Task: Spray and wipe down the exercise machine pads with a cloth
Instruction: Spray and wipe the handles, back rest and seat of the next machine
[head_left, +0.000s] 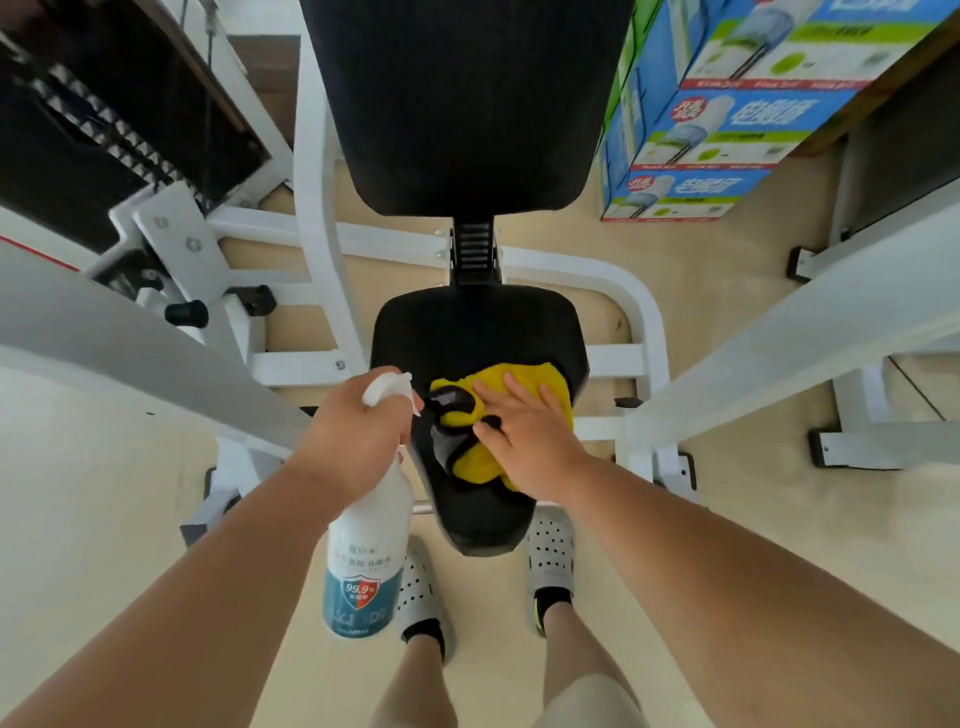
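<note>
A black seat pad (483, 332) of a white exercise machine lies below me, with a tall black back pad (467, 104) rising behind it. A yellow cloth with black trim (524, 376) is spread on the seat. My right hand (524, 436) presses flat on the cloth, fingers apart. My left hand (353, 426) grips the neck of a white spray bottle (366, 551) with a blue label, held just left of the seat, its nozzle pointing toward the cloth.
White frame tubes (639, 306) ring the seat, and white machine arms (779, 343) cross on both sides. A weight stack (109, 135) stands at the upper left. Stacked blue-green boxes (701, 130) sit at the upper right. My feet in grey perforated shoes (550, 551) stand under the seat's front.
</note>
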